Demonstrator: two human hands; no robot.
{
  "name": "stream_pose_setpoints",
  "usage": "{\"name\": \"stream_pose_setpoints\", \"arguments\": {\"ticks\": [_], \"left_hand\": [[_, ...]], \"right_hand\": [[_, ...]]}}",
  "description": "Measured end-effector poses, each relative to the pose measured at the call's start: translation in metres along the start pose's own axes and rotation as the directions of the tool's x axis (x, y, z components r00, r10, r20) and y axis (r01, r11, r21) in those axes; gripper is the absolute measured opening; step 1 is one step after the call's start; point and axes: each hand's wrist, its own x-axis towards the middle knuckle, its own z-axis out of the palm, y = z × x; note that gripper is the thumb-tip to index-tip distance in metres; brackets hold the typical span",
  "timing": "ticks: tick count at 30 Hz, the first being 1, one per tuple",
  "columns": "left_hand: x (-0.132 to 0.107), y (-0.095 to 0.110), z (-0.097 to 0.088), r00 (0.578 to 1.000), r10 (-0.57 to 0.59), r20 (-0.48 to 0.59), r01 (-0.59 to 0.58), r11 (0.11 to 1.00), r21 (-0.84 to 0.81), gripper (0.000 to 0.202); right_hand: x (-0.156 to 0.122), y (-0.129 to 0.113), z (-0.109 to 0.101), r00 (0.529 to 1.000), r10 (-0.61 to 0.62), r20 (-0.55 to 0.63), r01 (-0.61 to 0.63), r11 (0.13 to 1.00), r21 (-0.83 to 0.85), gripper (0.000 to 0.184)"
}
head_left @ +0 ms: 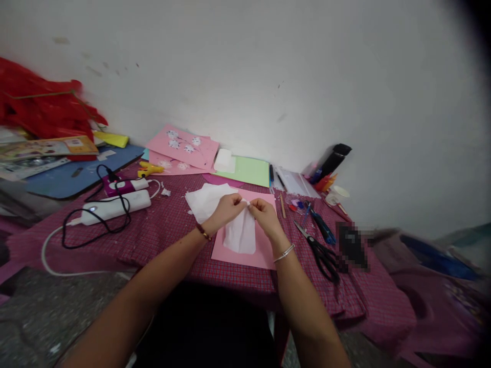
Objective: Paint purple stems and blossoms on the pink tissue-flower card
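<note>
A thin white tissue (pixel 240 235) hangs from my fingertips over a pink sheet of paper (pixel 264 251). My left hand (pixel 227 208) pinches its upper edge, and close beside it my right hand (pixel 264 214) pinches the same edge. The tissue's lower end lies over the pink sheet. More white tissues (pixel 203 200) rest to the left, partly under my left hand. Just what the fingertips do at the pinch is too small to make out.
Black-handled scissors (pixel 320 253) lie open-bladed to the right, near a wooden stick (pixel 283 205) and a blue cutter (pixel 322 227). On the left are a white power strip (pixel 117 207) with cables and a yellow glue gun (pixel 149 168). Pink cards with flowers (pixel 184 148) lean at the back.
</note>
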Motion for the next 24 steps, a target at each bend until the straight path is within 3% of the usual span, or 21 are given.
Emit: {"name": "stream_pose_setpoints", "arguments": {"ticks": [5, 14, 18, 24], "left_hand": [[0.0007, -0.0048, 0.0014, 0.999, 0.039, 0.014, -0.039, 0.999, 0.008, 0.014], [-0.0064, -0.0037, 0.0017, 0.984, -0.121, 0.127, 0.157, 0.930, -0.333, 0.017], [-0.0050, -0.0049, 0.0017, 0.980, -0.132, 0.150, 0.172, 0.938, -0.301, 0.018], [-0.0041, 0.0030, 0.0012, 0.995, -0.057, 0.076, 0.069, 0.985, -0.160, 0.018]], "right_hand": [[-0.0020, -0.0023, 0.0020, 1.000, -0.008, 0.017, 0.007, 1.000, 0.025, 0.017], [-0.0033, -0.0045, 0.0042, 0.991, 0.134, 0.003, -0.132, 0.968, 0.212, 0.022], [-0.0026, -0.0016, 0.0048, 0.993, 0.119, 0.009, -0.119, 0.976, 0.184, 0.023], [-0.0020, 0.0004, 0.0062, 0.995, 0.100, 0.006, -0.099, 0.981, 0.167, 0.024]]}}
